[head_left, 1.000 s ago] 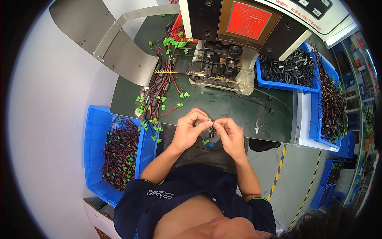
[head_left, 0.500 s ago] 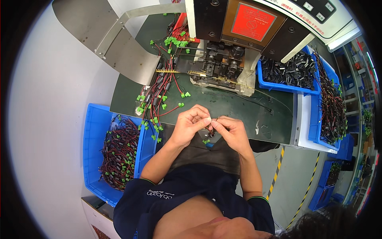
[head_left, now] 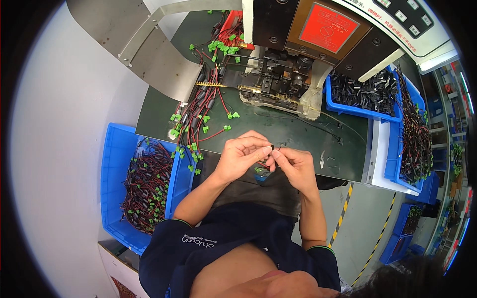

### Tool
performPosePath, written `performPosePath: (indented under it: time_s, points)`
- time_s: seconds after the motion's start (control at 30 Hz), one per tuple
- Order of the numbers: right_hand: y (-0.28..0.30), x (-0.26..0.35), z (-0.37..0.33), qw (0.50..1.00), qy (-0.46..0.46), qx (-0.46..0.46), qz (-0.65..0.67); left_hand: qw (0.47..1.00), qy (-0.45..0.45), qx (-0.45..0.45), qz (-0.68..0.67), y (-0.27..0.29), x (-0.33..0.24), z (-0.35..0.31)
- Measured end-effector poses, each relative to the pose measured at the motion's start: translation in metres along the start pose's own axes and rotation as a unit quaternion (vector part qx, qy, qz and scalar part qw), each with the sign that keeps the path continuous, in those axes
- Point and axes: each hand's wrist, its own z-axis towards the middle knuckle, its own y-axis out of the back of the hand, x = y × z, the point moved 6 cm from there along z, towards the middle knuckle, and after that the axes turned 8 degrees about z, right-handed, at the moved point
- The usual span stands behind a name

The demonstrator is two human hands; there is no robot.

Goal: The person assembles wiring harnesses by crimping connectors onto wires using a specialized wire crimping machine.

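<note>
My left hand (head_left: 242, 158) and my right hand (head_left: 297, 168) meet above my lap, just off the bench's near edge. Thumb and fingertips of the left pinch a small black plastic connector housing (head_left: 272, 147). In the right hand's pinch is a thin wire lead (head_left: 279, 148), its tip close beside the housing; whether it has entered cannot be made out. Below the fingers part of a red and dark wire harness shows, with a green connector (head_left: 259, 170) hanging at its end. The palms hide most of the harness.
A crimping machine (head_left: 278, 82) stands at the back of the dark green bench (head_left: 238, 116). Harnesses with green connectors (head_left: 198, 114) lie left of it. A blue bin (head_left: 113, 174) of harnesses sits at left; blue trays of black housings (head_left: 365, 92) and harnesses (head_left: 415, 129) at right.
Both hands have shifted slightly right. The black housing now shows between the left fingertips, and the wire tip in the right hand stands out beside it. The view has moved a little.
</note>
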Motion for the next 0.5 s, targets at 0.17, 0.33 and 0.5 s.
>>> performPosePath:
  time_s: [0.17, 0.33, 0.5]
  points:
    - [-0.0008, 0.0013, -0.0013, 1.000, -0.017, -0.001, 0.008, 1.000, -0.007, -0.008, 0.016, -0.0016, -0.0011, -0.0003]
    - [0.0005, 0.0053, -0.0019, 0.999, -0.039, 0.002, -0.011, 1.000, 0.004, -0.016, 0.017, -0.0025, -0.0019, -0.0015]
    - [0.0003, 0.0029, -0.0016, 0.999, -0.025, -0.044, 0.014, 0.999, -0.031, -0.019, 0.014, -0.0035, -0.0001, -0.0006]
